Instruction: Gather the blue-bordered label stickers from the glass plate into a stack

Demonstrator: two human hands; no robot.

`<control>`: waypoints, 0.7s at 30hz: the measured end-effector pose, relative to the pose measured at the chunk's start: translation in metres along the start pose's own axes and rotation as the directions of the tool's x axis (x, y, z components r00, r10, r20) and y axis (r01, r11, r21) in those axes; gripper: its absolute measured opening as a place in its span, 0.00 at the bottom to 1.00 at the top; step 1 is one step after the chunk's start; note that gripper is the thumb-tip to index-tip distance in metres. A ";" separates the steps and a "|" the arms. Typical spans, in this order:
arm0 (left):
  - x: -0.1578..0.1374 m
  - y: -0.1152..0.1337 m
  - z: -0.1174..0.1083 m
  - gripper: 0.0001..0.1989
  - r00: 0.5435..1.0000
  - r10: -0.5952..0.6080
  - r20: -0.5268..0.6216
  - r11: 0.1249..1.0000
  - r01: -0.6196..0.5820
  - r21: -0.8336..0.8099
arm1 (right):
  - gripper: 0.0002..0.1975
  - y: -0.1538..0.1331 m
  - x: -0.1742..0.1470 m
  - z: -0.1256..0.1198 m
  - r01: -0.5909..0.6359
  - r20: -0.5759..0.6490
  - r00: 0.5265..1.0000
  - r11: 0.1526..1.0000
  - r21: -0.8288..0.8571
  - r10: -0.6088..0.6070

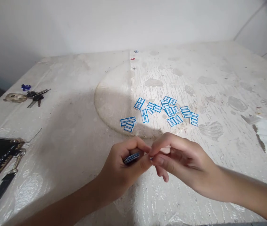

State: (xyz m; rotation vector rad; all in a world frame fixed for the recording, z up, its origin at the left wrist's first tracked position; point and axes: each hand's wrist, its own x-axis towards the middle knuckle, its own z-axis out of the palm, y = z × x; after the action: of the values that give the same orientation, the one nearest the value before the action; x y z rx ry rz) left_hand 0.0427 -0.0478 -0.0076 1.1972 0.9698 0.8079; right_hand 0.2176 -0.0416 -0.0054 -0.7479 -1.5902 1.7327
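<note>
While blue-and-white cards [174, 120] lie scattered on the table [65, 157], both hands meet just in front of them.
Curled fingers of the left hand [124, 171] hold a small stack [131, 158]; the right hand [187, 166] pinches a mostly hidden piece [151, 158], thumb and forefinger together.

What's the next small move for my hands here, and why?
Probably ease your right hand gently away, holding your left hand steady. The fingertips of both hands meet around a barely visible sliver, and the left hand also holds a small blue-edged stack that a quick tug might loosen.
</note>
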 end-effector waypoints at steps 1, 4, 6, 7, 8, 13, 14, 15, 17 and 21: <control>0.000 0.000 0.000 0.08 1.000 -0.005 -0.001 1.000 0.005 0.012 | 0.03 0.001 0.000 0.000 -0.008 -0.006 1.000 1.000 0.008 0.009; -0.001 -0.002 0.000 0.08 1.000 -0.006 -0.013 1.000 0.006 0.017 | 0.04 0.001 -0.001 0.000 -0.035 -0.019 0.999 0.999 0.017 0.035; 0.000 -0.002 0.000 0.07 1.000 0.001 -0.018 1.000 -0.001 0.015 | 0.05 0.000 -0.001 -0.001 -0.038 -0.024 0.999 0.999 0.002 0.038; 0.000 -0.002 0.000 0.06 1.000 0.007 -0.013 1.000 -0.007 0.010 | 0.05 0.000 -0.001 -0.001 -0.034 -0.021 0.999 0.999 -0.005 0.034; 0.001 -0.001 0.000 0.05 1.000 0.013 -0.007 1.000 -0.013 0.000 | 0.06 -0.001 0.000 -0.002 -0.031 -0.017 0.999 0.999 -0.008 0.031; 0.004 0.000 -0.001 0.06 0.999 -0.005 0.052 0.991 0.012 -0.136 | 0.09 -0.002 0.002 -0.005 -0.014 0.044 0.999 0.999 0.036 0.012; 0.004 0.000 -0.001 0.06 0.996 -0.008 0.086 0.984 0.023 -0.179 | 0.07 -0.001 0.002 -0.005 -0.011 0.057 0.998 0.999 0.040 0.009; 0.005 0.001 -0.001 0.05 0.993 -0.005 0.122 0.976 0.032 -0.215 | 0.06 -0.001 0.001 -0.005 -0.007 0.066 0.998 0.999 0.041 0.004; 0.005 0.001 0.000 0.05 0.988 -0.002 0.155 0.968 0.041 -0.247 | 0.04 0.001 0.001 -0.004 -0.006 0.061 0.998 0.999 0.038 0.003; 0.004 0.001 0.001 0.04 0.994 -0.039 0.098 0.984 0.055 -0.172 | 0.01 0.003 0.002 -0.003 -0.037 0.042 0.999 0.997 0.065 0.034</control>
State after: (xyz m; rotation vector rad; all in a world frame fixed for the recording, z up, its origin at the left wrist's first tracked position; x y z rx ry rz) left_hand 0.0453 -0.0441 -0.0073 1.0483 0.8296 0.7754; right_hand 0.2182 -0.0380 -0.0088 -0.7173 -1.5474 1.8273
